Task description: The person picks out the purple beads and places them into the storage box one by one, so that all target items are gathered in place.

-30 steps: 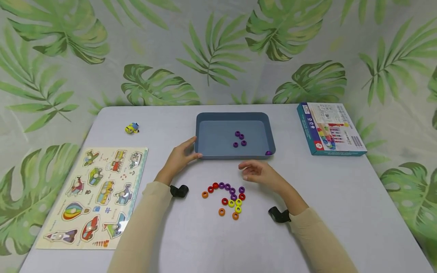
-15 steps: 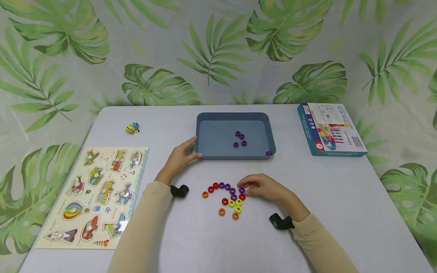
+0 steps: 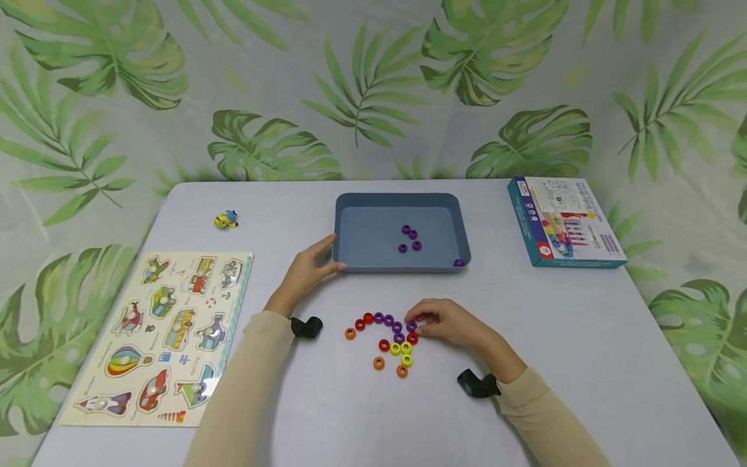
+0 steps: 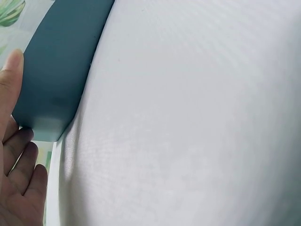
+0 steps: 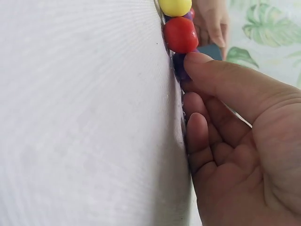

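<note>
My left hand holds the near left corner of a blue-grey tray, thumb on the front wall and fingers along the left side. The left wrist view shows the tray's outer wall between thumb and fingers. Several purple beads lie inside the tray. On the white table, my right hand pinches a purple bead between thumb and fingers. Just beside it sits a red bead, with a yellow bead beyond. More purple, red, yellow and orange beads form a curved outline there.
At the left lies a wooden vehicle puzzle board. A small yellow and blue toy stands behind it. A flat toy box lies at the back right. Leaf-patterned cloth hangs behind the table.
My right hand has moved from just below the tray down to the purple bead at the top right of the outline and taken hold of it. The left hand stays at the tray corner.
</note>
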Motion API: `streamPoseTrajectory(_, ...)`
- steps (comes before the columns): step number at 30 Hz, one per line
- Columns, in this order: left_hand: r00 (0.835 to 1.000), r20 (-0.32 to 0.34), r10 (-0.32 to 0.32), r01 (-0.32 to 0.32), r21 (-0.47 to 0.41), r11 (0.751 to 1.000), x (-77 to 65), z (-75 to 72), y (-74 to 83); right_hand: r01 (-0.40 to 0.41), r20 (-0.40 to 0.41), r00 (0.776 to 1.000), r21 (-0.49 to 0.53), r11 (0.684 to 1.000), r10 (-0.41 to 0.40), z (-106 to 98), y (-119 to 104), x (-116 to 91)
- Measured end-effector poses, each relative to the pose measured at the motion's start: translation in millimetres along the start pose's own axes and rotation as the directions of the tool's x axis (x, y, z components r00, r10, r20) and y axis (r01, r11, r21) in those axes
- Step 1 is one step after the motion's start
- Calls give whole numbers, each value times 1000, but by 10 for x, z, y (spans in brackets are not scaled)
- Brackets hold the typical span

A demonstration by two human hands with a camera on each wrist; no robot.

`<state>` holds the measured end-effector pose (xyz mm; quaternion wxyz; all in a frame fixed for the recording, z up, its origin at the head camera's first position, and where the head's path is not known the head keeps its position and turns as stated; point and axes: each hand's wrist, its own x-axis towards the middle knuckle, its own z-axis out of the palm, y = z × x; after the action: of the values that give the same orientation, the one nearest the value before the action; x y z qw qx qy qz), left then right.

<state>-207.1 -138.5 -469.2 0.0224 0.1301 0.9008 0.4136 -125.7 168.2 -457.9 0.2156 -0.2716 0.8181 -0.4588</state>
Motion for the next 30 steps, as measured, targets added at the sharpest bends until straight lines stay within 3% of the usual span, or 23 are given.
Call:
streamPoseTrajectory(7,1000,-2,17,-17,-10,1000,8,-4,-7,23,-9,1000,-41,999,-23,22,68,18)
streamPoseTrajectory(14,1000,-4,20,-20,-11,1000,-3,4,12,-56,-88,995,-28,998,53,-34,-2,25)
streamPoseTrajectory(18,1000,-7,22,-22,-13,1000,-5,8,17,-2,-179,984,24,1000,6,-222,-180,58)
streamPoseTrajectory(23,1000,-15,12,-12,-15,1000,0,1,-3,60,-342,939,100,993,-22,-529,-397,197)
streamPoseTrajectory(26,1000,-9,7,-7,-9,1000,2,-1,-10,51,-395,919,116,992,-1,-671,-362,345)
streamPoseTrajectory(30,1000,2,0,0,-7,1000,2,6,-7,-25,-326,944,88,996,52,-777,-117,570)
